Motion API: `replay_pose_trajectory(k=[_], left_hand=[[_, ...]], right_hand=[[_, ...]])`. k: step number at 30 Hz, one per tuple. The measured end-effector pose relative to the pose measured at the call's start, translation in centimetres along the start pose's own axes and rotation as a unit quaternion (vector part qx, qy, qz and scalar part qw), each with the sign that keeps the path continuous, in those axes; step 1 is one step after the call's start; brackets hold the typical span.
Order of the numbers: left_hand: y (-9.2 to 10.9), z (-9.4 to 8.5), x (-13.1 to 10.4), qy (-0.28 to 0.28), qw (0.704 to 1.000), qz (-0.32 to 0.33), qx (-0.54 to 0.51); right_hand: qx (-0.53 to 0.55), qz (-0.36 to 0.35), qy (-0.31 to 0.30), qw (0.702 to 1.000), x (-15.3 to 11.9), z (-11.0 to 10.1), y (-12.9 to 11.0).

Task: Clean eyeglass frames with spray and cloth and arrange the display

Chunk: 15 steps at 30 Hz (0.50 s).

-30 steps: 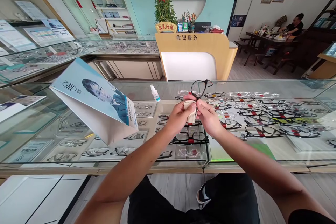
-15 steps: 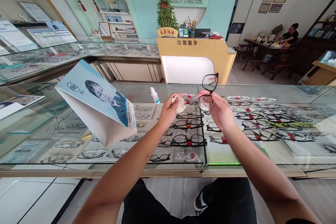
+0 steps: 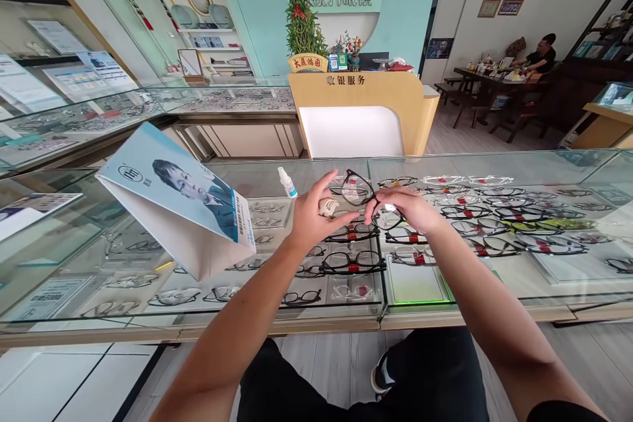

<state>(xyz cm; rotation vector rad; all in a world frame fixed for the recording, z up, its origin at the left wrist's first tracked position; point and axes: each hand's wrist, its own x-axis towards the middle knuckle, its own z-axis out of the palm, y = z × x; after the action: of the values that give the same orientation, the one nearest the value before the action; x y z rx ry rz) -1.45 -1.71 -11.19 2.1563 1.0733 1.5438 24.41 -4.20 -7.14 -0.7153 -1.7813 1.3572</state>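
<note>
My right hand (image 3: 411, 208) grips a pair of black-framed eyeglasses (image 3: 357, 190) near the bridge, above the glass counter. One lens tilts up to the left, while the other sits below the fingers. To the left, my left hand (image 3: 307, 212) has its thumb and forefinger spread toward the glasses. A crumpled cream cloth (image 3: 328, 208) is tucked in that hand, held by the other fingers, which are partly hidden. Just beyond it, a small white spray bottle (image 3: 287, 183) with a blue label stands on the glass.
Rows of eyeglasses (image 3: 353, 262) lie inside the display counter (image 3: 237, 326) under my arms. A folded blue-and-white sign (image 3: 188, 198) stands at its left. Behind are a wooden cashier desk (image 3: 418, 112) with plants and, at the far right, a person (image 3: 541, 56) at a table.
The glasses have swung from nearly upright to slanting left and come lower in my right hand. My left hand has opened its thumb and forefinger, keeping the cloth in the palm.
</note>
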Motion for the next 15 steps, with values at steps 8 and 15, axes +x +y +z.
replay_pose_trajectory(k=[8, 15], left_hand=[[-0.69, 0.04, 0.08, -0.028, 0.998, 0.034, 0.05], [-0.85, 0.42, 0.12, -0.001, 0.992, 0.106, 0.062]], right_hand=[[-0.056, -0.01, -0.067, 0.996, -0.17, -0.72, -0.16], [-0.086, -0.016, -0.075, 0.993, -0.44, -0.86, -0.56]])
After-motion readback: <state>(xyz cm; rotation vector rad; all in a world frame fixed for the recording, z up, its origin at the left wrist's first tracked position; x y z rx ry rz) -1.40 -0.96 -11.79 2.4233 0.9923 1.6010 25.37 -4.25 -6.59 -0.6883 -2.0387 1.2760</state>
